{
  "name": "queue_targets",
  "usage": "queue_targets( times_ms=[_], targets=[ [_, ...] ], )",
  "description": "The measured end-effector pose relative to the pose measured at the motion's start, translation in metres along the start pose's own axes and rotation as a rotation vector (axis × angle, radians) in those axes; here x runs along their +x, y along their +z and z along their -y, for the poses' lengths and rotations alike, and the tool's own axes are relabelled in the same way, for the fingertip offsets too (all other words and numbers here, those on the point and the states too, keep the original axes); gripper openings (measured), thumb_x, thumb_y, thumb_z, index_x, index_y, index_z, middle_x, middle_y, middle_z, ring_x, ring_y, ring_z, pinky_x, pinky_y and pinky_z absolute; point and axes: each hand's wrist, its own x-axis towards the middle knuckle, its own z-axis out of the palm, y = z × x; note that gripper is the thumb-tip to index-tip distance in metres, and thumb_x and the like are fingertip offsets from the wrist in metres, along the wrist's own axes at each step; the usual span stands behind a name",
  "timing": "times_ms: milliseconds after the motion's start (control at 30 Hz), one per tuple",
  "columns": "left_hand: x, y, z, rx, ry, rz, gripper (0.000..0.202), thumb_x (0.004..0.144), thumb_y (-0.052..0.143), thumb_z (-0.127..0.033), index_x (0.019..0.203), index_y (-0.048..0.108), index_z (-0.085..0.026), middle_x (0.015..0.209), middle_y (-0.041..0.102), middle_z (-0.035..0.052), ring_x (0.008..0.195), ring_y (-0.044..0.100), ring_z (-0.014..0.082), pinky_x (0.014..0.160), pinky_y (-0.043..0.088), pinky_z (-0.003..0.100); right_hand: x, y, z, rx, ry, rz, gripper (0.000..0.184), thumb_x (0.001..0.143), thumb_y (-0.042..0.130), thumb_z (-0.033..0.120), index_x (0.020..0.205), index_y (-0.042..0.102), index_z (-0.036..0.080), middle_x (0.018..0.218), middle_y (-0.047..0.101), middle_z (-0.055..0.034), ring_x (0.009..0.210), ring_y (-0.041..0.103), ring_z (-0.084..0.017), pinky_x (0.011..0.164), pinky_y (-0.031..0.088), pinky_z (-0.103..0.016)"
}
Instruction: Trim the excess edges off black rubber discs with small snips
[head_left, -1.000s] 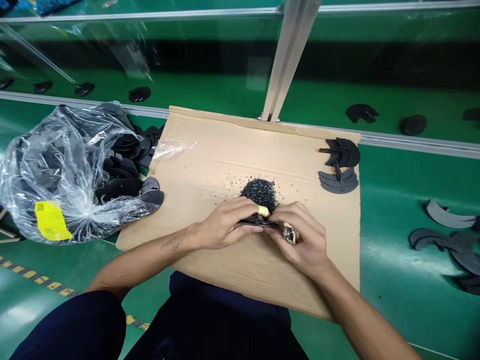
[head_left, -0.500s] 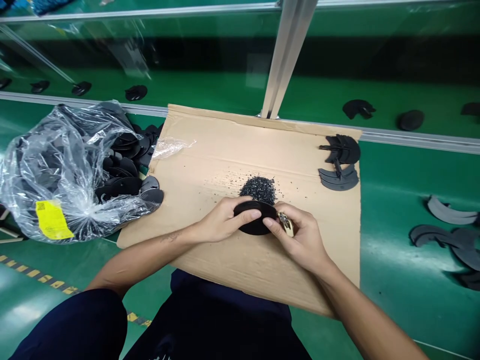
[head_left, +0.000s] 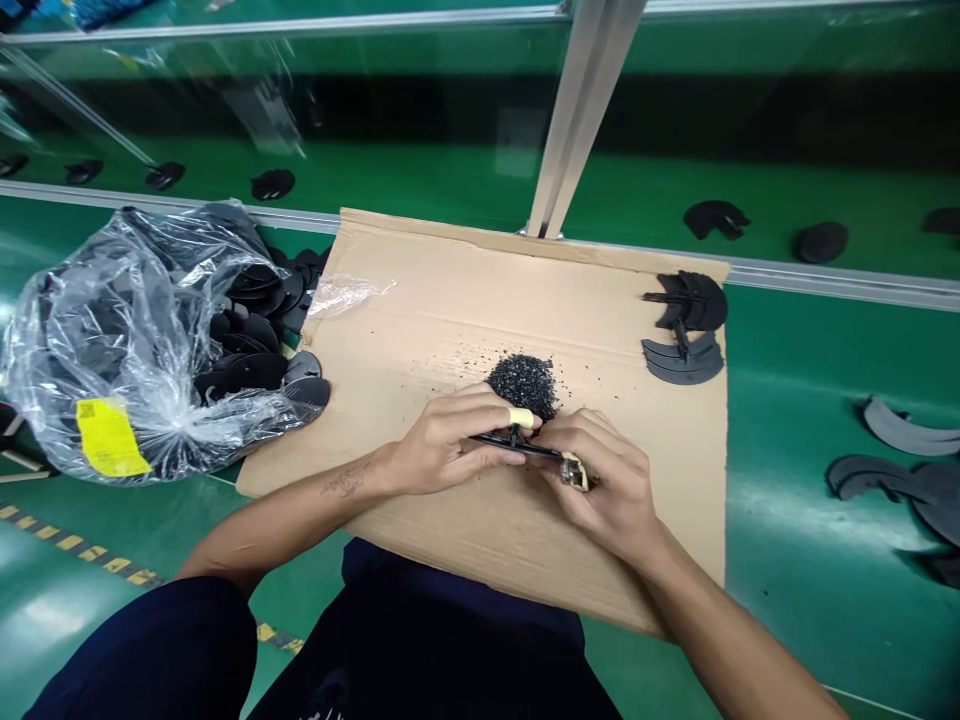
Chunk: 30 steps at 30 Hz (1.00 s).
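Pinched between the fingers and thumb of my left hand (head_left: 442, 440) is a black plastic disc (head_left: 493, 440), turned nearly edge-on. One left finger wears a yellow finger cover (head_left: 519, 416). My right hand (head_left: 615, 480) closes around a small cream-and-metal tool (head_left: 574, 472) at the disc's right edge; the tool's exact kind is unclear. The right fingers partly hide that edge. Just beyond both hands lies a heap of black plastic scraps (head_left: 521, 380) on the cardboard sheet (head_left: 480, 280).
A clear plastic bag (head_left: 135, 320) with a yellow label spills black discs (head_left: 251, 372) at the left. Black curved parts (head_left: 684, 358) rest at the cardboard's right corner. More curved parts (head_left: 907, 425) lie on the green bench at right. A metal post (head_left: 581, 120) stands behind.
The disc has been tipped from showing its broad face to nearly edge-on. My left fingers, one with a yellow cover, now show on top of it. The tool has shifted slightly down.
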Motion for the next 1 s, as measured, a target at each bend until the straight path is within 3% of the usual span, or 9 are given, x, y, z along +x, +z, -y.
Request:
queue_targets(
  times_ms=[167, 300, 467, 633, 833, 1000],
  targets=[
    [-0.0007, 0.0020, -0.0031, 0.006, 0.027, -0.088, 0.021, 0.088, 0.074, -0.022, 0.107, 0.070, -0.014, 0.086, 0.076, 0.0078, 0.076, 0.066, 0.0147, 0.070, 0.053, 0.029, -0.0009, -0.0008, 0.0006, -0.015, -0.030, 0.030, 0.015, 0.089, 0.059, 0.010, 0.100, 0.062, 0.021, 0.088, 0.070, -0.0062, 0.074, 0.062, -0.019, 0.067, 0.047, -0.035],
    [-0.0002, 0.0017, -0.0040, -0.025, 0.030, -0.018, 0.019, 0.095, 0.065, -0.023, 0.111, 0.069, -0.014, 0.093, 0.076, 0.0105, 0.083, 0.068, 0.0161, 0.075, 0.055, 0.031, 0.0000, -0.0023, 0.0016, -0.008, -0.025, 0.060, 0.013, 0.091, 0.059, 0.011, 0.099, 0.062, 0.021, 0.087, 0.071, -0.0067, 0.074, 0.061, -0.019, 0.067, 0.045, -0.035],
    [-0.0019, 0.0026, -0.0038, -0.005, 0.039, -0.083, 0.028, 0.086, 0.076, -0.019, 0.112, 0.069, -0.012, 0.086, 0.076, 0.0094, 0.078, 0.066, 0.0148, 0.072, 0.054, 0.029, 0.0014, -0.0038, 0.0002, 0.017, -0.025, 0.086, 0.013, 0.092, 0.057, 0.010, 0.099, 0.061, 0.020, 0.088, 0.070, -0.0072, 0.074, 0.061, -0.018, 0.068, 0.044, -0.035],
    [-0.0021, 0.0037, -0.0028, -0.033, 0.070, -0.045, 0.025, 0.095, 0.065, -0.022, 0.117, 0.068, -0.011, 0.095, 0.076, 0.0132, 0.085, 0.068, 0.0161, 0.077, 0.056, 0.032, 0.0018, -0.0044, 0.0005, -0.009, -0.035, 0.069, 0.010, 0.093, 0.057, 0.011, 0.096, 0.061, 0.020, 0.084, 0.069, -0.0064, 0.073, 0.060, -0.018, 0.068, 0.044, -0.034],
    [-0.0030, 0.0050, -0.0065, 0.013, 0.061, -0.112, 0.029, 0.086, 0.075, -0.015, 0.114, 0.070, -0.014, 0.086, 0.077, 0.0072, 0.077, 0.067, 0.0138, 0.070, 0.055, 0.027, 0.0013, -0.0043, 0.0003, 0.006, -0.036, 0.075, 0.009, 0.093, 0.057, 0.012, 0.095, 0.060, 0.020, 0.081, 0.067, -0.0052, 0.070, 0.058, -0.017, 0.066, 0.042, -0.034],
    [-0.0006, 0.0050, -0.0066, -0.038, 0.028, -0.062, 0.027, 0.092, 0.069, -0.023, 0.117, 0.069, -0.012, 0.090, 0.076, 0.0101, 0.083, 0.067, 0.0158, 0.077, 0.056, 0.031, 0.0000, -0.0030, -0.0026, 0.021, -0.049, 0.060, 0.013, 0.091, 0.058, 0.009, 0.097, 0.062, 0.019, 0.086, 0.069, -0.0067, 0.074, 0.061, -0.018, 0.068, 0.044, -0.034]
  ],
)
